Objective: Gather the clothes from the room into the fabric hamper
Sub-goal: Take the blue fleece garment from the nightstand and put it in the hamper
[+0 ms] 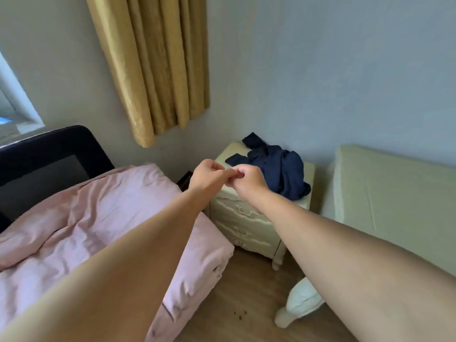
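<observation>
**Hands meet in front of the nightstand**

Both hands are held out in front, and their fingers touch each other in the air. The left hand has its fingers curled in, and its fingertips press on the right hand. The right hand is curled into a loose fist. Neither hand has cloth in it that I can see. If something tiny is pinched between the fingers, it is too small to make out.

Just behind the hands sits a dark blue piece of clothing. It lies in a crumpled heap on top of the cream nightstand. The right hand covers a bit of its near edge. It is so bunched up that I cannot tell if it is a shirt or a jacket. One corner hangs over the nightstand's right side.

To the left is a bed with a pink blanket and a black headboard. The arms hide part of the blanket. To the right is a pale green mattress, cut off at the edge of the view. A gold curtain hangs on the wall above, and its top is cut off too. A window peeks in at the far left. The floor is brown wood with a few dark crumbs on it.
</observation>
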A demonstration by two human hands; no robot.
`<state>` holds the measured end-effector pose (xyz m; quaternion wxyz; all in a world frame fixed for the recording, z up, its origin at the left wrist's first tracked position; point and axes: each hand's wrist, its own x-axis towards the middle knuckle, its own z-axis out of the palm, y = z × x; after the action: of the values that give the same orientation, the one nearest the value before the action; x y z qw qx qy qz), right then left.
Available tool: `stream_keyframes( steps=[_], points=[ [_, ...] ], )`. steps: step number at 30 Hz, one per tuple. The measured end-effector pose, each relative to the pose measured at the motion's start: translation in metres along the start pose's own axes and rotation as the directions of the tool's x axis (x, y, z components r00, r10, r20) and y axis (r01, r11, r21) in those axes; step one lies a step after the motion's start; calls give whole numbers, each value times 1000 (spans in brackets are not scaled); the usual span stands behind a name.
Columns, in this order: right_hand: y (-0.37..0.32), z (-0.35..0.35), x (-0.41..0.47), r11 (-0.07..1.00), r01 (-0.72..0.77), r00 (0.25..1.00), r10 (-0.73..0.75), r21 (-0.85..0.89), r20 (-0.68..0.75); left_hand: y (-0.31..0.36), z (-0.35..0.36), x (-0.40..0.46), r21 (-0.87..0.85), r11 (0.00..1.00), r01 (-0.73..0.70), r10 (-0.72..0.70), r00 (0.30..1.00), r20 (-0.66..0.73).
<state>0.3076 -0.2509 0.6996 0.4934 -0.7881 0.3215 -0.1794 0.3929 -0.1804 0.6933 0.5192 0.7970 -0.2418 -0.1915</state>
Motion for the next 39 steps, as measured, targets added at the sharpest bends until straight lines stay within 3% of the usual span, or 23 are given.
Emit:
stream_keyframes(
  steps=[12, 20, 32, 37, 39],
  points=[
    [70, -86, 120, 984, -154, 972, 167, 87, -166, 33, 117, 130, 17, 1000, 4, -9, 958, 286],
    [138, -137, 238, 978, -194, 961, 204, 71, -184, 29, 197, 233, 60, 996, 68, -82, 962, 262],
    [249, -135, 363, 940, -333, 939, 323, -73, -121, -40, 290, 355, 230, 942, 244, -308, 902, 302],
    [272, -132, 402, 910, -360, 927, 325, -204, -186, -45, 313, 394, 320, 912, 257, -355, 886, 298],
    [277, -134, 413, 877, -375, 920, 311, -302, -238, -48, 322, 403, 392, 865, 314, -438, 852, 285]
  ],
)
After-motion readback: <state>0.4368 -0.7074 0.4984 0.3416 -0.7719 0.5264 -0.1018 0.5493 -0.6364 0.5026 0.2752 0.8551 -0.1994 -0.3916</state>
